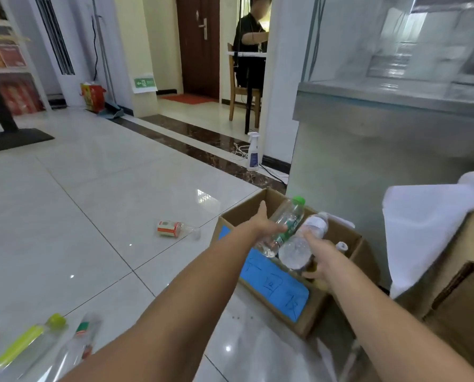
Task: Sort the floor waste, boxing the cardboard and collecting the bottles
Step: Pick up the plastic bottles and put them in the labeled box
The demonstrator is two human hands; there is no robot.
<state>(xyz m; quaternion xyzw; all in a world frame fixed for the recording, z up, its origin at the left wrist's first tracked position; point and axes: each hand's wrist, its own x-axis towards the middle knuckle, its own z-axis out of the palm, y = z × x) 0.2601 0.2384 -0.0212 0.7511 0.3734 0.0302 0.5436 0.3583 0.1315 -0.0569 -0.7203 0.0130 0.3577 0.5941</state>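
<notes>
While each hand, left hand (266, 227) and right hand (322, 259), grips a bottle over the box (274, 296) (lower right), release follows.

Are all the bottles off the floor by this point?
No: a bottle with an orange label lies on the tiles left of the box, and more bottles lie at lower left.

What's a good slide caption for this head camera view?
Both hands, left hand and right hand, hold clear bottles over a blue-labelled cardboard box; more bottles lie on the tiled floor.
</notes>
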